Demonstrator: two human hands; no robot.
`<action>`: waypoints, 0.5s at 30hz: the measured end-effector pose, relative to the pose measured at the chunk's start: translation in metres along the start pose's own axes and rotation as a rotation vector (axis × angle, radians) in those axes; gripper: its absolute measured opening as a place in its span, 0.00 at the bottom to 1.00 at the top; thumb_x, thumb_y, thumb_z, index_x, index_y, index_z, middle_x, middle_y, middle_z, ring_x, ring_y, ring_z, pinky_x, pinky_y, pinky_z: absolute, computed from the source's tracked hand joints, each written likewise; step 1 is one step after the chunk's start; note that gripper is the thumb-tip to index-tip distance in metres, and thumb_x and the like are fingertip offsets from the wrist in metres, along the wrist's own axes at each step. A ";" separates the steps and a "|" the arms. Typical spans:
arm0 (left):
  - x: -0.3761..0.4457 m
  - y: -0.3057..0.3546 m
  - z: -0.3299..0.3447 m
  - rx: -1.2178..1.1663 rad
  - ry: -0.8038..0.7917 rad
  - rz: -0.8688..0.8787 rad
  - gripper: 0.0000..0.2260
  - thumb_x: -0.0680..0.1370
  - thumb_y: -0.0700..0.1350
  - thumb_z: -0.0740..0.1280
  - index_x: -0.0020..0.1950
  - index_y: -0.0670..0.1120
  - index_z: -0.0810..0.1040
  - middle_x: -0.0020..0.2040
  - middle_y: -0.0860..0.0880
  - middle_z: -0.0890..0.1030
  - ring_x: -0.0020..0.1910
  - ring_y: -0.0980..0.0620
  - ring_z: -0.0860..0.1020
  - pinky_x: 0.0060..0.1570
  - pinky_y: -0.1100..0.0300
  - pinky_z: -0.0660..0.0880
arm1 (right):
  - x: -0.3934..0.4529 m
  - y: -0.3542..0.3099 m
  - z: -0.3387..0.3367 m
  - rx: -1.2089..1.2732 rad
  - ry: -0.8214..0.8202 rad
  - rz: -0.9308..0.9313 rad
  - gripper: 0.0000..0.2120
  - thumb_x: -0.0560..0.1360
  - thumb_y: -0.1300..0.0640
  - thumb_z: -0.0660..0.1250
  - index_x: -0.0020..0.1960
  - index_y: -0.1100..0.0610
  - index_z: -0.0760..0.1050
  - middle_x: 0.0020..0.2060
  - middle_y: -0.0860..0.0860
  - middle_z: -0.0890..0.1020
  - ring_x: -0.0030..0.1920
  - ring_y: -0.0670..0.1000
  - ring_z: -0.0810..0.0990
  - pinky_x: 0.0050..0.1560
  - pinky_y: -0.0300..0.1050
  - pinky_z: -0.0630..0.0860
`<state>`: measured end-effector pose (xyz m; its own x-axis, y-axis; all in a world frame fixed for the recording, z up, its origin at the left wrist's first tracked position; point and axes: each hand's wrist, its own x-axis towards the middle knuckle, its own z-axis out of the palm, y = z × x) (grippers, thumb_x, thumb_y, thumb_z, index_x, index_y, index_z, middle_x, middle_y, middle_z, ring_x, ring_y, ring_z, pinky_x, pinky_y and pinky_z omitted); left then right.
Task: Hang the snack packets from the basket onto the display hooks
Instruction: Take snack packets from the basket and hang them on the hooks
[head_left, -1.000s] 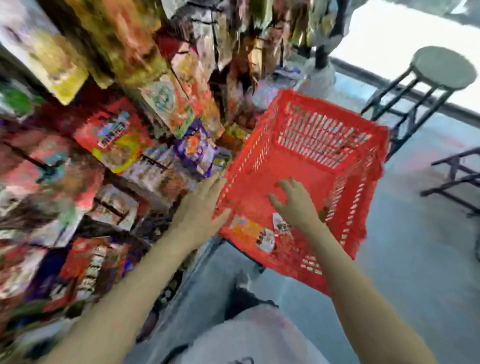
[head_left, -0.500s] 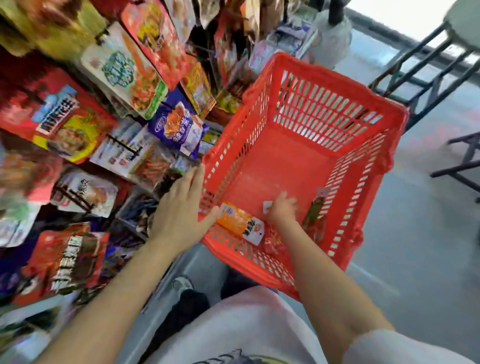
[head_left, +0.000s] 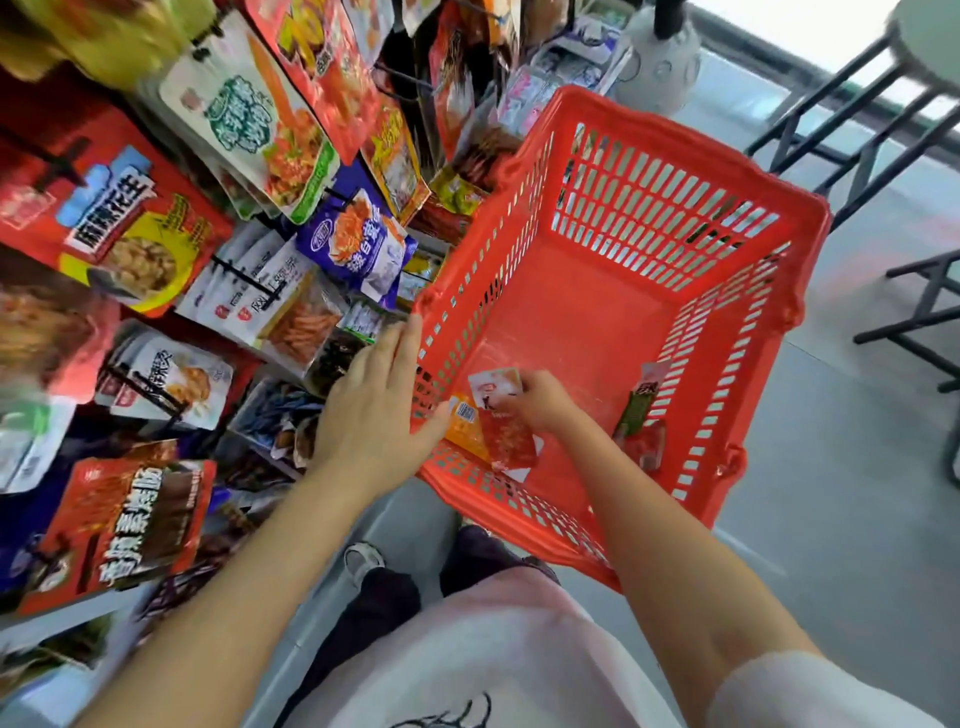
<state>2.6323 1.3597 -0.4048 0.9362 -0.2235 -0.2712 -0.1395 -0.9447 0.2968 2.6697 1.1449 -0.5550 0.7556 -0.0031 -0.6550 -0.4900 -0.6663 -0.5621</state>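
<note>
A red plastic basket (head_left: 675, 291) sits at centre right beside the snack rack. My left hand (head_left: 374, 410) grips its near left rim, thumb inside. Down in the basket, my right hand (head_left: 540, 400) pinches a red and white snack packet (head_left: 506, 431) lifted off the basket floor. An orange packet (head_left: 465, 423) lies beneath it at the near left corner. Two more packets, a green one (head_left: 636, 410) and a red one (head_left: 644, 447), lean against the right wall. The display rack (head_left: 249, 208) on the left is crowded with hanging packets on black hooks.
A round stool (head_left: 930, 47) with a dark metal frame stands at the top right, with more dark frames (head_left: 914, 312) along the right edge. A white round base (head_left: 660, 62) stands behind the basket. Grey floor (head_left: 841, 493) lies to the right. My shoe (head_left: 363, 558) shows below the basket.
My right hand reached down into the basket, took hold of the red and white packet and lifted it. My view tilted down toward the basket. My left hand stayed on the rim.
</note>
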 end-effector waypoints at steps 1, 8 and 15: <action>0.000 0.000 0.000 0.001 -0.003 -0.002 0.41 0.81 0.61 0.60 0.83 0.48 0.39 0.83 0.45 0.51 0.80 0.42 0.55 0.74 0.44 0.62 | -0.002 -0.003 0.003 -0.053 -0.040 -0.024 0.10 0.74 0.55 0.76 0.48 0.61 0.80 0.42 0.60 0.81 0.42 0.55 0.78 0.41 0.48 0.69; -0.001 0.001 -0.002 -0.019 0.012 0.006 0.41 0.80 0.59 0.62 0.83 0.47 0.42 0.82 0.42 0.56 0.78 0.40 0.60 0.70 0.42 0.66 | -0.004 -0.012 0.024 -0.132 -0.075 -0.011 0.27 0.72 0.54 0.77 0.65 0.61 0.72 0.59 0.60 0.81 0.59 0.61 0.79 0.49 0.48 0.72; 0.007 0.007 -0.016 -0.062 0.000 -0.008 0.34 0.81 0.57 0.63 0.82 0.46 0.55 0.76 0.43 0.67 0.63 0.40 0.77 0.47 0.49 0.74 | -0.010 -0.015 0.012 -0.187 -0.192 0.093 0.14 0.74 0.49 0.75 0.43 0.59 0.76 0.36 0.52 0.78 0.39 0.54 0.77 0.36 0.44 0.68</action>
<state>2.6434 1.3559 -0.3898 0.9373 -0.2158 -0.2739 -0.1118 -0.9300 0.3503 2.6642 1.1639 -0.5465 0.6061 0.0588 -0.7932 -0.4512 -0.7959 -0.4038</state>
